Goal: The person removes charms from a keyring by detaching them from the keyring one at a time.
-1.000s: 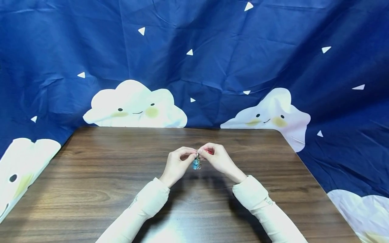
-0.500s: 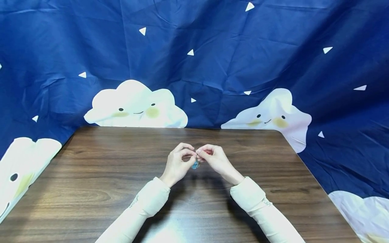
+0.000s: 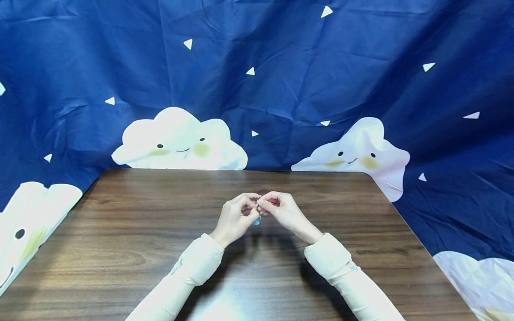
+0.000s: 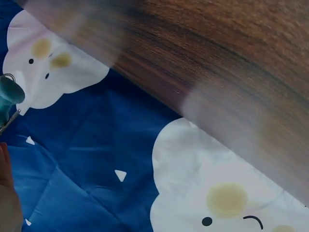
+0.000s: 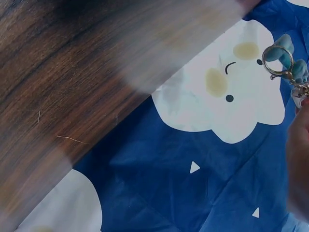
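Observation:
Over the middle of the table both hands meet at a small keychain (image 3: 257, 220) with a teal-blue charm. The left hand (image 3: 234, 219) pinches it between thumb and fingers from the left, and the right hand (image 3: 288, 215) pinches its upper end from the right. A bit of red (image 3: 274, 203) shows among the right fingers. In the right wrist view a metal split ring (image 5: 265, 60) and chain links (image 5: 300, 89) hang by the teal charm (image 5: 300, 68). At the left wrist view's left edge, the rounded charm (image 4: 10, 90) appears above a part of the hand (image 4: 8, 198).
A brown wood-grain table (image 3: 140, 232) lies under the hands. Behind it hangs a dark blue cloth (image 3: 273, 53) with white clouds and small white triangles. The table's far edge runs close in front of the cloth.
The blue charm, hanging in plain sight a second ago, is now mostly covered by the left fingers. The hands have drawn slightly closer together at the keychain.

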Available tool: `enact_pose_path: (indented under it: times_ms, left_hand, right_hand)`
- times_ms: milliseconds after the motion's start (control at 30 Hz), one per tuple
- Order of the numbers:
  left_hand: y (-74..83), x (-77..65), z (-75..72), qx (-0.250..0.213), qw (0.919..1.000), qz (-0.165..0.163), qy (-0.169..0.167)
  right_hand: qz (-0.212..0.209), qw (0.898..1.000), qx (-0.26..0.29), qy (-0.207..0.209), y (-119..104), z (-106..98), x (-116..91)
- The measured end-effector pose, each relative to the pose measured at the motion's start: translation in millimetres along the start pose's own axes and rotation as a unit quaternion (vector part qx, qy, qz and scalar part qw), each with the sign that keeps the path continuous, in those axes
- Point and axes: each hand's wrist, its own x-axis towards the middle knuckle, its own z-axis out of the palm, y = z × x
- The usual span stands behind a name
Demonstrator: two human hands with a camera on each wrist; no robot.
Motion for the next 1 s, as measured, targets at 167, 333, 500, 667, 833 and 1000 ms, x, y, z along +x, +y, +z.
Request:
enact_pose_path:
  times_ms: [167,333,500,667,833,1000]
  left_hand:
    - [0.7,-2.8,0.4,0.022,0.9992,0.015,0.030]
    - [2.4,-3.3,0.8,0.028,0.9985,0.008,0.047]
    - [4.6,-1.8,0.4,0.020,0.9981,-0.016,0.056]
    - [7.0,-0.4,-0.7,0.001,0.9975,-0.046,0.053]
    - [7.0,-0.3,-1.0,-0.006,0.9968,-0.060,0.052]
    - [6.7,0.1,-0.1,-0.024,0.9949,-0.084,0.049]
  right_hand:
    - [-0.013,1.000,-0.018,-0.004,1.0,2.1,-0.8]
    - [-0.045,0.996,-0.078,0.019,1.0,4.3,-2.5]
    - [-0.081,0.984,-0.150,0.054,0.5,5.7,-4.9]
    - [-0.102,0.979,-0.163,0.067,1.6,7.0,-5.1]
    - [-0.130,0.972,-0.182,0.074,3.7,8.0,-4.5]
    - [-0.151,0.965,-0.201,0.069,5.4,7.4,-4.9]
